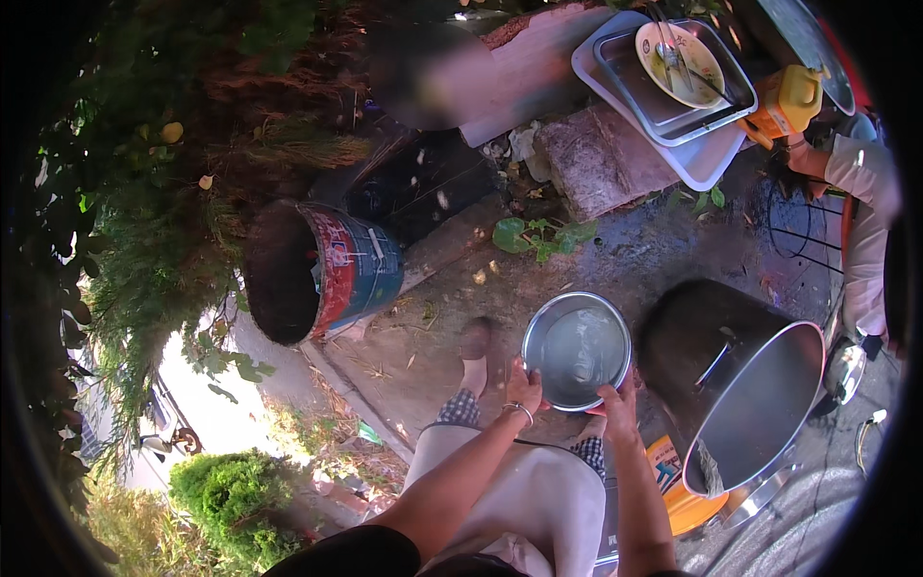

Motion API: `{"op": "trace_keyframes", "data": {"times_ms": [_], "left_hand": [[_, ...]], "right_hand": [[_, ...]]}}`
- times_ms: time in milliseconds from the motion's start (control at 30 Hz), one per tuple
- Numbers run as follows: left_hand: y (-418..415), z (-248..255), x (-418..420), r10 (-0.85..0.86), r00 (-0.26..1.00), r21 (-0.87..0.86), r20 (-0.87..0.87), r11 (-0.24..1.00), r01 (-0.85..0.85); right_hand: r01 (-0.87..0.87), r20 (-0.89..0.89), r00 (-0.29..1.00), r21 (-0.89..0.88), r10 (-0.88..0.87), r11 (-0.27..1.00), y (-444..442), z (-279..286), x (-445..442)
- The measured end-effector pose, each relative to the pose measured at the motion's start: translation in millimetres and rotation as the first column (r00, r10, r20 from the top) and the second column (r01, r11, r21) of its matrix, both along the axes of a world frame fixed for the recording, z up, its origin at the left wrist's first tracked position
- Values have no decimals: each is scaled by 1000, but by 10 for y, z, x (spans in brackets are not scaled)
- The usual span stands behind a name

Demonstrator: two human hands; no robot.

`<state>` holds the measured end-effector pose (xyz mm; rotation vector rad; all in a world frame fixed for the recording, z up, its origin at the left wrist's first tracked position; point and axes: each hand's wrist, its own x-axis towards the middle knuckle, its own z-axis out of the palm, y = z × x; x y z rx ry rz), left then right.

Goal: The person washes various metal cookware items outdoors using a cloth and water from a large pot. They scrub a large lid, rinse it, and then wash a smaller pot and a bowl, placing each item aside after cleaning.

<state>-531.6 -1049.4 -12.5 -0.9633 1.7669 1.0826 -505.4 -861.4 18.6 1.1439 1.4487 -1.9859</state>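
My left hand [524,393] grips the near left rim of a round metal basin [529,335], with a bracelet at the wrist. My right hand [619,404] holds the basin's near right side, its thumb over the rim. Cloudy-looking liquid [584,346] lies inside the basin, which is above the concrete ground in front of my lap. Just right of it is a large metal stockpot [764,404], dark outside, its mouth turned toward the lower right. A grey cloth [710,469] hangs at the pot's rim.
An orange-yellow container [674,498] stands by the stockpot. Upper right, a stone block [613,159] supports a white tray [703,169], a metal tray [649,119] and a bowl with utensils [685,65]. Another person's hand [804,159] is near a yellow jug [789,101]. A painted bucket [368,267] is left.
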Motion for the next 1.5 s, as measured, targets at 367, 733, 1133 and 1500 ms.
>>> {"op": "trace_keyframes", "data": {"times_ms": [367,733,1133,1500], "left_hand": [[-2241,-516,-1803,586,672,368,452,564,-739],[-498,652,-1294,20,707,92,-707,994,64],[3083,1304,-684,-528,220,-232,-820,659,715],[3918,553,-600,-782,94,-488,-616,472,734]], "right_hand": [[-745,91,574,470,813,473,-1585,138,-2699],[-175,-363,919,-24,155,984,58,1318,-1343],[521,176,825,130,-537,843,3185,1585,1384],[-190,634,564,724,-530,663,4184,-781,1495]]}}
